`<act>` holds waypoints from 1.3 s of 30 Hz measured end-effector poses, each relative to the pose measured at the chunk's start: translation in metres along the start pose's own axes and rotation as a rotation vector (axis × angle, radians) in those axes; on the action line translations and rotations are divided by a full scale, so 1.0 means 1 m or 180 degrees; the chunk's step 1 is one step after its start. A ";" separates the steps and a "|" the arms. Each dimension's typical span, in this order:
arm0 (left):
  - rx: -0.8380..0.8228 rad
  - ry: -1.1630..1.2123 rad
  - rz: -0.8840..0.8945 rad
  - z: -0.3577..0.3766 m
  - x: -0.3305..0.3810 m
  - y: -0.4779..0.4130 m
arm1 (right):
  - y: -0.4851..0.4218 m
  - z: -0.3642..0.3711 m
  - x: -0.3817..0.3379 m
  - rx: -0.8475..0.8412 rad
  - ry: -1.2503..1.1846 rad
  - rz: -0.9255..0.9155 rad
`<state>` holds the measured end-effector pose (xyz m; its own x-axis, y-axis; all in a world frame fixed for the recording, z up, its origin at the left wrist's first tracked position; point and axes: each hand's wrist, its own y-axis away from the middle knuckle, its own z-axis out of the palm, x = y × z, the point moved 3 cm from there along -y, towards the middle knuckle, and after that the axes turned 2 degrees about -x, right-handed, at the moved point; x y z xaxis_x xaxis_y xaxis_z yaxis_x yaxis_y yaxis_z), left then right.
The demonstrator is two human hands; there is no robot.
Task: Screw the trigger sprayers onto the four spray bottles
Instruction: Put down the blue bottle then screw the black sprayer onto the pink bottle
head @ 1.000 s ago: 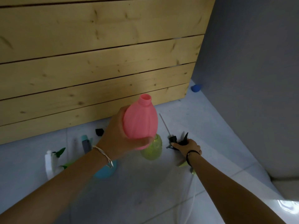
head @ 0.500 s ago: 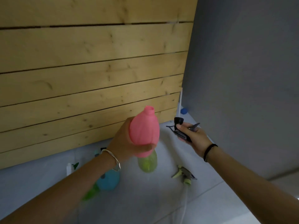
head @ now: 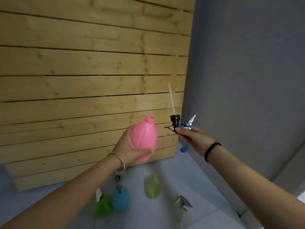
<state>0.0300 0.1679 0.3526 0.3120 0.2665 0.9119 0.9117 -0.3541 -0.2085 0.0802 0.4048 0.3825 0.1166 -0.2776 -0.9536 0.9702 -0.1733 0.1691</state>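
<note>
My left hand (head: 127, 147) grips a pink spray bottle (head: 144, 137) upright in the air, its threaded neck open at the top. To its right, my right hand (head: 194, 138) holds a black and silver trigger sprayer (head: 179, 123) upside down, its thin dip tube (head: 171, 98) pointing up. The two are apart, about a hand's width. On the grey floor below lie a yellow-green bottle (head: 152, 185), a blue bottle (head: 120, 201), a green bottle (head: 103, 206) and a loose green-grey trigger sprayer (head: 181, 202).
A wall of pale wooden planks (head: 82, 96) stands straight ahead, and a grey wall (head: 247, 80) closes off the right side. A small blue object (head: 183, 149) sits in the floor corner between them. Both of my forearms cross the lower frame.
My right hand has lifted the black trigger sprayer from the floor to bottle height, dip tube up. The view has tilted upward, so the bottles on the floor sit lower in frame.
</note>
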 end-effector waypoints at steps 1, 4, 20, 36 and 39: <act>0.0021 -0.0045 0.0012 -0.003 0.006 0.005 | 0.009 0.005 -0.006 0.0062 0.0030 -0.0022; 0.0150 -0.0065 -0.0027 -0.011 0.019 0.022 | 0.035 0.016 -0.020 0.0272 0.0065 -0.0212; 0.0354 -0.0139 -0.0208 -0.027 0.023 0.053 | 0.080 0.046 -0.071 0.0279 0.0353 -0.1237; 0.0367 -0.0371 -0.0372 -0.031 0.018 0.059 | 0.081 0.041 -0.074 0.0420 0.1095 -0.1443; 0.0234 -0.0577 -0.0249 -0.027 0.023 0.060 | 0.081 0.049 -0.072 0.0207 0.1537 -0.1536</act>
<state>0.0847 0.1285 0.3701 0.2765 0.4499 0.8492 0.9500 -0.2614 -0.1709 0.1402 0.3642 0.4776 -0.2293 0.2948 -0.9276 0.9244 -0.2325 -0.3024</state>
